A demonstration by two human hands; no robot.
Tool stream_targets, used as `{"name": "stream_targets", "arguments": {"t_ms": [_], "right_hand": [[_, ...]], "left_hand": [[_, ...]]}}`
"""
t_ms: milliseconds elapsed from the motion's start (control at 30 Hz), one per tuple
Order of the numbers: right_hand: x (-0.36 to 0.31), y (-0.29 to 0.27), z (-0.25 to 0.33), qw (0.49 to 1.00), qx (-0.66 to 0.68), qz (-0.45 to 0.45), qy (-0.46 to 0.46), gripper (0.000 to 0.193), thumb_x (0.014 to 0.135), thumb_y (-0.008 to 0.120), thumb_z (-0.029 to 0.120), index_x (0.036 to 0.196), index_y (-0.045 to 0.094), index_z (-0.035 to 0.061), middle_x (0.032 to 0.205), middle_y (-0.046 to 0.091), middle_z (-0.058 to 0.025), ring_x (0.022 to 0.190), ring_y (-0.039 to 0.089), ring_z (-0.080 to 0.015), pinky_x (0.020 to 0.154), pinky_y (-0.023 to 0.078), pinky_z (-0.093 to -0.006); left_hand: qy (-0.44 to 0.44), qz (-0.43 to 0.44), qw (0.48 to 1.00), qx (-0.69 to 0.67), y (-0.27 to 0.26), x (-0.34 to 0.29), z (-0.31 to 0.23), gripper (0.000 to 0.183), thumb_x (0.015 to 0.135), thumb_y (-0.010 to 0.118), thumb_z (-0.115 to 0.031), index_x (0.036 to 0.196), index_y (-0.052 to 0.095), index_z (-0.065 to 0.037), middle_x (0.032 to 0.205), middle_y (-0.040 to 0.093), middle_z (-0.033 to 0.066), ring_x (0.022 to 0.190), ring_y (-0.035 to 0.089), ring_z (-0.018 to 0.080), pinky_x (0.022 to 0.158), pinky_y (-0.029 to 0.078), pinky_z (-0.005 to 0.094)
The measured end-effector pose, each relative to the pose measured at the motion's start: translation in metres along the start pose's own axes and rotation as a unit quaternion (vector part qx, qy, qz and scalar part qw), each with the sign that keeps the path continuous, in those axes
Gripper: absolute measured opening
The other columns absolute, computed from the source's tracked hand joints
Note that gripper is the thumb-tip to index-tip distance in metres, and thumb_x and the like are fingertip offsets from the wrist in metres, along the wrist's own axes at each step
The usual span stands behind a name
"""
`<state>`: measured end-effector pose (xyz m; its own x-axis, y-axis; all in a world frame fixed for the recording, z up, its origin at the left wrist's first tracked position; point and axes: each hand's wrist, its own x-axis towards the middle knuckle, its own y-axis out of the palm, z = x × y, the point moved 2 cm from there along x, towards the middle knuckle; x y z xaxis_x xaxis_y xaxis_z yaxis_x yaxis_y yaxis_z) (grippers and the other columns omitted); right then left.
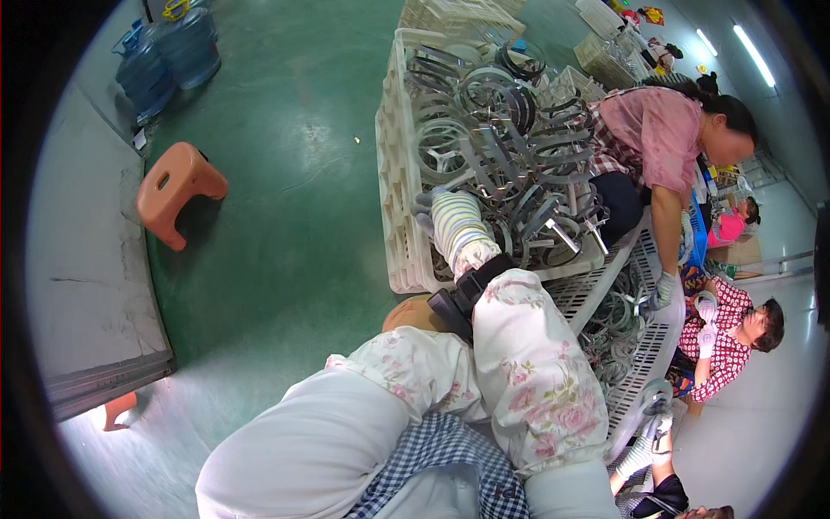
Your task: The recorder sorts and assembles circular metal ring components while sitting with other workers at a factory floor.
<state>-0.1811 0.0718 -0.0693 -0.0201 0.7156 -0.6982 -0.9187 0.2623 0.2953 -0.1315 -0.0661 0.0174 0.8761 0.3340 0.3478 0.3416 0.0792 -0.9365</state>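
My right hand [446, 221], in a striped knit glove with grey fingertips, reaches over the near left part of a large pale plastic crate [399, 186]. Its fingers curl down beside a heap of metal rings and curved bands [510, 130]; what they close on is hidden. Some rings have spokes, and some pieces carry shiny rods. A black strap with a small device [471, 290] circles my right wrist over a floral sleeve. My left forearm, in a matching floral sleeve [406, 368], passes behind my right arm, which hides my left hand.
A person in pink [648, 130] leans over a pale slotted basket [648, 346] of metal rings at the right. More gloved workers sit beyond. An orange stool [177, 190] and blue water jugs [181, 52] stand left on the green floor [285, 173].
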Motion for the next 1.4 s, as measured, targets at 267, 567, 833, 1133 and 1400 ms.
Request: {"name": "stream_targets", "arguments": {"t_ms": [267,567,833,1133,1400], "right_hand": [[-0.024,0.011,-0.005,0.988,-0.155,-0.009,0.006,0.022,0.099,0.052,0.026,0.112,0.054,0.0088,0.098,0.068,-0.008,0.071,0.065,-0.0177,0.053,0.055,-0.024],[-0.074,0.009,-0.006,0.997,0.003,0.045,0.07,0.026,0.096,0.056,0.021,0.115,0.051,0.0039,0.104,0.061,-0.0115,0.087,0.062,-0.0248,0.072,0.058,-0.0378],[-0.213,-0.028,0.078,0.964,-0.196,0.177,-0.025,0.048,0.099,0.051,0.039,0.132,0.047,0.005,0.107,0.066,-0.0149,0.088,0.067,-0.0223,0.075,0.057,-0.0309],[-0.307,-0.288,0.117,0.934,0.035,-0.083,-0.345,0.047,0.102,0.045,0.031,0.141,0.043,0.0046,0.12,0.063,-0.0135,0.088,0.064,-0.0165,0.08,0.055,-0.0287],[-0.252,-0.558,0.018,0.904,0.16,-0.212,-0.335,0.046,0.092,0.061,0.034,0.126,0.049,0.0057,0.11,0.063,-0.015,0.089,0.063,-0.0259,0.081,0.053,-0.0371]], "left_hand": [[-0.001,0.01,0.986,-0.163,-0.004,0.0,0.006,0.029,0.089,0.051,-0.002,0.115,0.063,-0.01,0.106,0.067,0.0077,0.095,0.06,0.0236,0.084,0.05,0.0348],[0.019,0.034,0.947,-0.32,-0.015,0.019,0.023,0.03,0.088,0.051,-0.001,0.114,0.063,-0.011,0.107,0.067,0.0077,0.096,0.06,0.0241,0.085,0.05,0.0347],[0.028,0.087,0.885,-0.457,0.006,0.084,-0.139,0.032,0.088,0.051,0.0,0.114,0.063,-0.012,0.108,0.066,0.0077,0.096,0.059,0.0245,0.086,0.05,0.0346],[-0.155,0.044,0.58,-0.798,0.089,0.091,-0.161,0.033,0.093,0.046,-0.001,0.123,0.06,-0.003,0.103,0.068,0.01,0.092,0.062,0.0207,0.086,0.049,0.0313],[-0.208,-0.106,0.508,-0.829,0.036,0.133,-0.104,0.032,0.102,0.05,-0.022,0.13,0.054,-0.007,0.098,0.063,0.0043,0.068,0.059,0.0081,0.061,0.052,0.0218]]}}
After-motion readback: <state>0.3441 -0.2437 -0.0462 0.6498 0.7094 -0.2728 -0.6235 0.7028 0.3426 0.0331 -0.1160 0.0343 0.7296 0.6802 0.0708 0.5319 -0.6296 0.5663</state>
